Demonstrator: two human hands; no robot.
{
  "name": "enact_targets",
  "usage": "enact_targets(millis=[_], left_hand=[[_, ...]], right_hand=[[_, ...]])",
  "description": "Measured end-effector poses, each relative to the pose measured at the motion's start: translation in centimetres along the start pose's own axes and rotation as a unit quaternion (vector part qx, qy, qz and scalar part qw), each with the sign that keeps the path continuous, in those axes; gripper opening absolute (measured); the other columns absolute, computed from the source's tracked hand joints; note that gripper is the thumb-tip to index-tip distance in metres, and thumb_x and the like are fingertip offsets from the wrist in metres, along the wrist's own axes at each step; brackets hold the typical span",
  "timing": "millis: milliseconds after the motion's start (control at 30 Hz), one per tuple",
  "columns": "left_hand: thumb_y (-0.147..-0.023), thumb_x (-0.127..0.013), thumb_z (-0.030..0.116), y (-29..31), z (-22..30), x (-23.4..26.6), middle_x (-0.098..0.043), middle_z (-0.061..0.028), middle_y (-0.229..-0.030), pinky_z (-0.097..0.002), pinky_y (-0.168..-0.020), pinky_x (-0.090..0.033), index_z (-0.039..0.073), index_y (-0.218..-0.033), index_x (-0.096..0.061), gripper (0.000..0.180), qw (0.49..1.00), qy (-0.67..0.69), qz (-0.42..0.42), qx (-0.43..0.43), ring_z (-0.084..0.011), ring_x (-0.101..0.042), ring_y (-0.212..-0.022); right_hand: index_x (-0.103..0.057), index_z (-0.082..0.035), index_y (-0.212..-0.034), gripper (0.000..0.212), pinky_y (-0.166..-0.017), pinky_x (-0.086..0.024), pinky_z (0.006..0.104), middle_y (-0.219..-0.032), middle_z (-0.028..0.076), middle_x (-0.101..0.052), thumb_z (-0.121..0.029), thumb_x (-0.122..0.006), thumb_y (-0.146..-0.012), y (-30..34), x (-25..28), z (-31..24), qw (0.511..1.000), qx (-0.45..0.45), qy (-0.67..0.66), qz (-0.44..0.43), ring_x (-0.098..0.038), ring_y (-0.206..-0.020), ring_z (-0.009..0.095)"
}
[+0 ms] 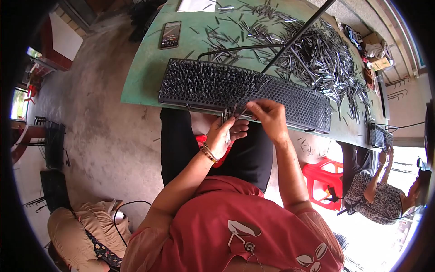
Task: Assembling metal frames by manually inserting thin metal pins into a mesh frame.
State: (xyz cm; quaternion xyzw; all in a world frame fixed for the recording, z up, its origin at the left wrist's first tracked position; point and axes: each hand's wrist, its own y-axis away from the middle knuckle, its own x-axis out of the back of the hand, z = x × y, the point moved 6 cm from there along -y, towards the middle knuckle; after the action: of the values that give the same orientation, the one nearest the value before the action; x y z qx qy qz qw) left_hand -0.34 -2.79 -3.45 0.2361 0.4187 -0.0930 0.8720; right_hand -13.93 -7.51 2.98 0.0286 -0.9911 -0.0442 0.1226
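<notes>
A long black perforated rack (pixel 294 100) lies along the near edge of the green table. Small dark metal strips (pixel 204 81) stand upright in the holes of its left part, while the holes on its right side show bare. Below the rack's near edge, my left hand (pixel 222 133) is closed around a small bunch of thin metal strips (pixel 228 122), their ends poking up past the thumb. My right hand (pixel 269 117) is just to the right, its thumb and fingers pinched on a single thin strip (pixel 242 112) by the bunch.
A big loose heap of metal strips (pixel 324 59) covers the table's far right. A phone (pixel 170 35) lies at the far left. Slanting over the rack is a black rod (pixel 297 36). A red stool (pixel 322 181) and another person (pixel 376 195) are at the right; someone else (pixel 77 231) is lower left.
</notes>
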Motion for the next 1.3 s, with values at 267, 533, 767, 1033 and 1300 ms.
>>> enact_targets(millis=[267, 533, 767, 1033, 1300], left_hand=[[-0.093, -0.049, 0.017, -1.0, -1.4, 0.2, -0.063, -0.0181, -0.101, -0.0368, -0.078, -0.054, 0.002, -0.110, -0.052, 0.023, 0.998, 0.010, 0.002, 0.058, -0.0241, -0.064, -0.088], [-0.094, -0.048, 0.017, -0.5, -1.8, 0.9, -0.062, -0.0176, -0.103, -0.0369, -0.077, -0.054, 0.003, -0.111, -0.050, 0.022, 0.997, -0.021, -0.009, 0.067, -0.0228, -0.064, -0.089], [-0.093, -0.050, 0.022, 0.1, -1.4, 0.6, -0.063, -0.0138, -0.104, -0.0324, -0.069, -0.055, 0.008, -0.111, -0.052, 0.022, 0.994, -0.042, 0.011, 0.097, -0.0196, -0.064, -0.087], [-0.093, -0.050, 0.024, -0.1, -1.5, 1.3, -0.064, -0.0112, -0.099, -0.0258, -0.062, -0.052, 0.010, -0.109, -0.052, 0.021, 0.992, -0.067, 0.020, 0.102, -0.0132, -0.063, -0.078], [-0.094, -0.049, 0.023, -0.4, -1.0, 0.7, -0.063, -0.0085, -0.095, -0.0256, -0.063, -0.052, 0.008, -0.113, -0.051, 0.024, 0.997, -0.051, -0.003, 0.058, -0.0121, -0.061, -0.077]], right_hand=[[-0.067, 0.000, -0.092, 0.013, -0.057, -0.045, 0.0219, -0.077, 0.005, -0.066, -0.008, -0.067, -0.081, -1.8, 0.2, -3.0, 0.970, 0.186, 0.114, 0.107, -0.055, -0.063, 0.007], [-0.067, 0.000, -0.092, 0.014, -0.058, -0.046, 0.0232, -0.079, 0.008, -0.067, -0.007, -0.067, -0.080, -2.2, -0.2, -2.9, 0.963, 0.212, 0.132, 0.104, -0.057, -0.061, 0.010], [-0.067, -0.001, -0.091, 0.013, -0.058, -0.047, 0.0244, -0.082, 0.009, -0.067, -0.007, -0.067, -0.080, -2.4, -0.3, -2.7, 0.960, 0.213, 0.149, 0.104, -0.058, -0.062, 0.012], [-0.068, -0.004, -0.085, 0.013, -0.060, -0.051, 0.0341, -0.087, 0.008, -0.059, -0.011, -0.070, -0.074, -1.5, -1.7, -2.1, 0.909, 0.298, 0.271, 0.107, -0.062, -0.069, 0.027], [-0.069, -0.002, -0.090, 0.019, -0.059, -0.049, 0.0291, -0.083, 0.010, -0.062, -0.016, -0.070, -0.078, -0.9, -1.2, -1.8, 0.963, 0.196, 0.183, 0.027, -0.063, -0.068, 0.022]])
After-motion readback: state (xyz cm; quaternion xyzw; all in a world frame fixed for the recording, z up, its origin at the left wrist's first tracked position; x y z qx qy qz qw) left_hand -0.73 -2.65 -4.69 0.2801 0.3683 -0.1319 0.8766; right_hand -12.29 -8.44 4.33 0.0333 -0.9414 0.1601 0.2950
